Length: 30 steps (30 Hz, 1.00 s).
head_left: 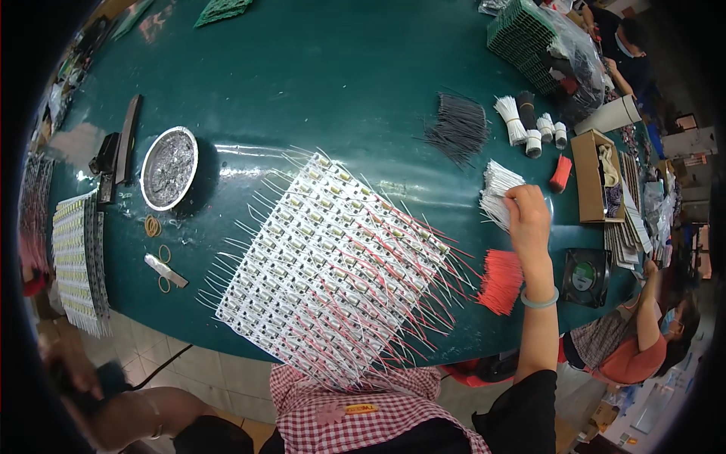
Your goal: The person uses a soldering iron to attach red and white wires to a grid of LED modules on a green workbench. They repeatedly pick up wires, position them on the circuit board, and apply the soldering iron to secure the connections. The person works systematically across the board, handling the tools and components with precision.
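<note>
My right hand [527,214], a pale bangle on its wrist, reaches over a loose pile of short white wires [499,191]. Its fingers are bent and pinched at the pile's right edge; the fingertips are partly hidden. In front of me, a large tilted panel of white LED boards [325,265] overhangs the table's near edge, with red and white wires sticking out along its sides. Red wires [500,281] lie just below my right hand. In the dark lower left, my left hand [98,420] is near a dark object with a black cable; its fingers are not distinct.
Dark wires [458,127] and tied wire bundles [510,121] lie at the far right, beside a cardboard box [597,178] and black fan [586,278]. Left stand a bowl of silvery material [169,168], rubber bands [153,225] and stacked LED panels [76,261]. Co-workers sit nearby.
</note>
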### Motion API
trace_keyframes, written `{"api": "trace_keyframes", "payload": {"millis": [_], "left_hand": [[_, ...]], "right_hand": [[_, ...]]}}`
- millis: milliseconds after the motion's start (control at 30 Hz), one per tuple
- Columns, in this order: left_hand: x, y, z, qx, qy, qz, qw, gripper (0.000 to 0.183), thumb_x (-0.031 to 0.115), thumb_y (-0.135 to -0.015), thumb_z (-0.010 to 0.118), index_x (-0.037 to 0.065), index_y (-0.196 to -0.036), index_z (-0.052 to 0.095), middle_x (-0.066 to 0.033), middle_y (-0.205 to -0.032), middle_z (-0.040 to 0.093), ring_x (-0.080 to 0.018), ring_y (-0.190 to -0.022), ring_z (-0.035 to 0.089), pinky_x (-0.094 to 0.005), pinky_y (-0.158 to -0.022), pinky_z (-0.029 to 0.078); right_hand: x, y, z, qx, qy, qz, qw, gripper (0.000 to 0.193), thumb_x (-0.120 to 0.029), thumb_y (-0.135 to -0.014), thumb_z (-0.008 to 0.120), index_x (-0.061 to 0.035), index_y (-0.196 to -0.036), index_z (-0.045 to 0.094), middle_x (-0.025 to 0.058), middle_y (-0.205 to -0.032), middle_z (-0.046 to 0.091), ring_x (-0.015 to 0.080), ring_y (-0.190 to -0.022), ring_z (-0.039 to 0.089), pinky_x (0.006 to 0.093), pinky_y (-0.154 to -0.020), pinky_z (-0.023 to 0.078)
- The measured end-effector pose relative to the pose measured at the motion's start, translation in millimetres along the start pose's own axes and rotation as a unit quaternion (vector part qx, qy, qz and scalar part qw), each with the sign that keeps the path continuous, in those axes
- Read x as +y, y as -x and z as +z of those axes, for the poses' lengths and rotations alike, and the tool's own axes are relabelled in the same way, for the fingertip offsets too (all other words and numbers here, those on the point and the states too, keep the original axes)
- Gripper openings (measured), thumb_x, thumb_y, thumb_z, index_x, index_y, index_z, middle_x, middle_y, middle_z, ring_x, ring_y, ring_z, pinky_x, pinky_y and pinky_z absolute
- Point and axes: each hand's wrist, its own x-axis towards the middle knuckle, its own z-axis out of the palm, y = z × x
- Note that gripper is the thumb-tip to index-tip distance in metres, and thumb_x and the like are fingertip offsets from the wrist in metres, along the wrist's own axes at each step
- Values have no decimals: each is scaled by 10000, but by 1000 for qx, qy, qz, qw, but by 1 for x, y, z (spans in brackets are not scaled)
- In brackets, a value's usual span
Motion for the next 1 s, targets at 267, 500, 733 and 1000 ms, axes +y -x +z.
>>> {"api": "trace_keyframes", "payload": {"millis": [267, 500, 733, 1000], "left_hand": [[-18, 80, 110, -59, 127, -413, 900, 650, 149, -755, 730, -100, -1284, 447, -179, -1078, 541, -129, -628, 507, -213, -441, 402], [-15, 102, 135, -115, 143, -522, 833, 625, -38, -731, 723, -63, -1314, 499, -181, -1122, 617, -136, -631, 564, -227, -469, 452], [-9, 118, 148, -176, 24, -538, 824, 551, -87, -742, 693, -80, -1272, 542, -194, -1102, 625, -125, -638, 556, -212, -444, 412], [-16, 131, 152, -241, -32, -478, 844, 293, 32, -779, 796, -38, -1048, 703, -88, -962, 717, -137, -800, 658, -276, -724, 527]], "right_hand": [[-8, -2, -13, 23, 32, -17, 999, 140, 35, -832, 646, -19, -960, 627, 130, -897, 578, 321, -856, 566, 403, -734, 468], [-79, -17, -15, 28, -113, -8, 993, 140, 72, -854, 597, 7, -974, 625, 155, -926, 597, 334, -862, 591, 402, -763, 490], [-150, -29, 26, -11, -190, -80, 978, 321, 57, -685, 631, -8, -997, 666, 105, -903, 613, 272, -804, 608, 362, -662, 521], [-155, -17, 53, -12, -186, -66, 980, 316, 93, -707, 686, 16, -1014, 686, 105, -897, 623, 262, -776, 603, 352, -635, 507]]}}
